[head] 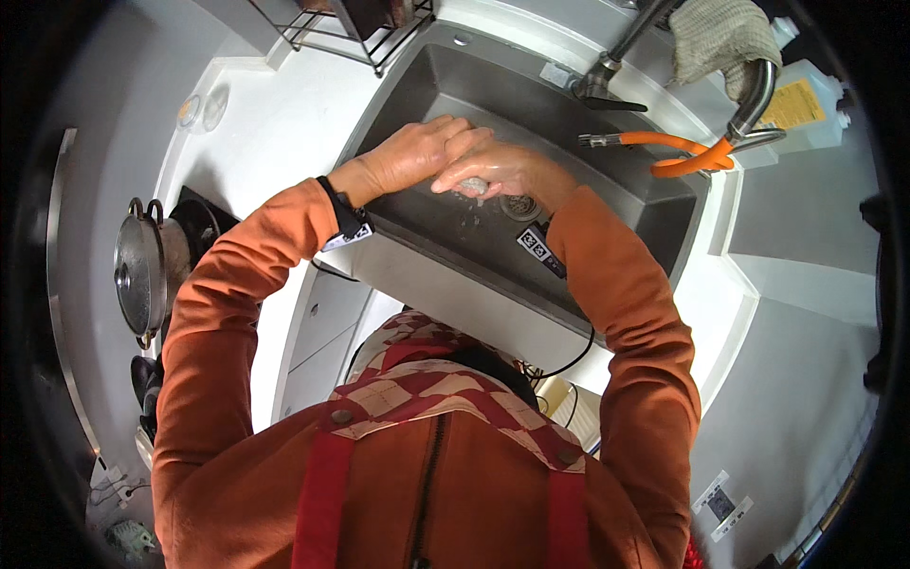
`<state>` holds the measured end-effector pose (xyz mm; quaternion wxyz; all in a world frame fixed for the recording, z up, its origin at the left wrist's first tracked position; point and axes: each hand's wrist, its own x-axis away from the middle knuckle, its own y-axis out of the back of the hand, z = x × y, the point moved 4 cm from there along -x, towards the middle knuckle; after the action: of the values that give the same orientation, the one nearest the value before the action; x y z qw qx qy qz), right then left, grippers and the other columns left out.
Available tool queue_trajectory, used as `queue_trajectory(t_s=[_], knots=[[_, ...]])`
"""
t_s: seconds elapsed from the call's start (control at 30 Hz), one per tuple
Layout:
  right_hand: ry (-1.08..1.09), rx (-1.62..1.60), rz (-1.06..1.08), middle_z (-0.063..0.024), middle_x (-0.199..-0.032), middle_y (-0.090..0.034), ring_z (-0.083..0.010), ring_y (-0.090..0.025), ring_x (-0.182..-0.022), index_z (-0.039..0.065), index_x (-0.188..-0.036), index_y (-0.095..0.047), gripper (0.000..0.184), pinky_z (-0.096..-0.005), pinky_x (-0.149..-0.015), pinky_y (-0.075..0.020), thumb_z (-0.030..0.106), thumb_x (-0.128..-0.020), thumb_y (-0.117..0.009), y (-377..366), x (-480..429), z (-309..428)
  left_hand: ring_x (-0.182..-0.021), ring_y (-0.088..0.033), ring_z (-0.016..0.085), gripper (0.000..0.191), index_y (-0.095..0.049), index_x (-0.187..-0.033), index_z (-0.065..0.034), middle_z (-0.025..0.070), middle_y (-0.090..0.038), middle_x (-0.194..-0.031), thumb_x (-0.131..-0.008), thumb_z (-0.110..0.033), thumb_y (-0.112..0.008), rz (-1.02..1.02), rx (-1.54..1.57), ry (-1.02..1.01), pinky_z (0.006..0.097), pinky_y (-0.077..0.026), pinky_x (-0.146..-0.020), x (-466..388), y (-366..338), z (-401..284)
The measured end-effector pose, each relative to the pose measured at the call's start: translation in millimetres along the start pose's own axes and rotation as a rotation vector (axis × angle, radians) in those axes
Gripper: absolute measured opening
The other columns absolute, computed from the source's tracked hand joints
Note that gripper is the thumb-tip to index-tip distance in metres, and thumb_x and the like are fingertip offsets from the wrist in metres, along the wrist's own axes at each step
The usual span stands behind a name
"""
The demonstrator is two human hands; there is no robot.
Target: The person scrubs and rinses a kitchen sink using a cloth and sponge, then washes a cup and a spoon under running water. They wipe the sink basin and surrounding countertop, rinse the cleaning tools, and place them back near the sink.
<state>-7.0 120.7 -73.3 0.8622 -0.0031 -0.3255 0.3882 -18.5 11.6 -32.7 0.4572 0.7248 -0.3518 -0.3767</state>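
Over the grey sink basin, my two hands are pressed together. My right hand looks wet and has its fingers curled around a whitish, crumbly lump that shows between thumb and fingers. My left hand lies against the right one, its fingers over the right hand's fingers; whether it also grips the lump is hidden. Small whitish bits lie on the basin floor below, near the metal drain strainer.
An orange hose with a metal end reaches over the sink's right side. Behind stand a faucet, a draped cloth and a plastic bottle. A wire rack is at the back left, a lidded pot at the left.
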Motion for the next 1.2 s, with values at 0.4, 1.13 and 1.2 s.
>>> queue_trajectory(t_s=[0.4, 1.13, 1.2], knots=[[0.056, 1.423, -0.611, -0.0134, -0.083, -0.068, -0.0267, -0.066, -0.082, 0.006, -0.090, -0.067, 0.023, -0.0396, -0.066, -0.0515, 0.019, -0.071, -0.066, -10.9, -58.6, -19.4, -0.086, -0.062, 0.035, 0.030, -0.063, -0.094, -0.0065, 0.0184, -0.065, -0.088, -0.069, -0.022, -0.069, 0.289, 0.284, 0.642, 0.0422, -0.048, -0.075, 46.6, -87.6, 55.9], [-0.005, -0.243, 0.139, 0.0039, -0.056, -0.041, -0.0026, -0.037, -0.044, 0.011, -0.068, -0.049, 0.017, -0.0183, -0.035, -0.0205, 0.010, -0.080, -0.062, -3.3, -35.2, -22.5, -0.103, -0.052, 0.023, 0.048, -0.049, -0.115, -0.0117, 0.0039, -0.050, -0.116, -0.068, -0.006, -0.061, -0.140, -0.297, -0.059, 0.0311, -0.052, -0.072, 27.8, -8.2, 7.5], [-0.088, -0.128, 0.078, 0.0025, -0.059, -0.044, -0.0044, -0.041, -0.049, 0.008, -0.071, -0.052, 0.014, -0.0190, -0.038, -0.0263, 0.012, -0.078, -0.063, -6.1, -40.9, -20.9, -0.093, -0.057, 0.023, 0.037, -0.052, -0.103, -0.0091, 0.0037, -0.057, -0.098, -0.068, -0.006, -0.061, -0.029, -0.231, 0.003, 0.0307, -0.052, -0.065, 27.8, -13.1, 21.4]])
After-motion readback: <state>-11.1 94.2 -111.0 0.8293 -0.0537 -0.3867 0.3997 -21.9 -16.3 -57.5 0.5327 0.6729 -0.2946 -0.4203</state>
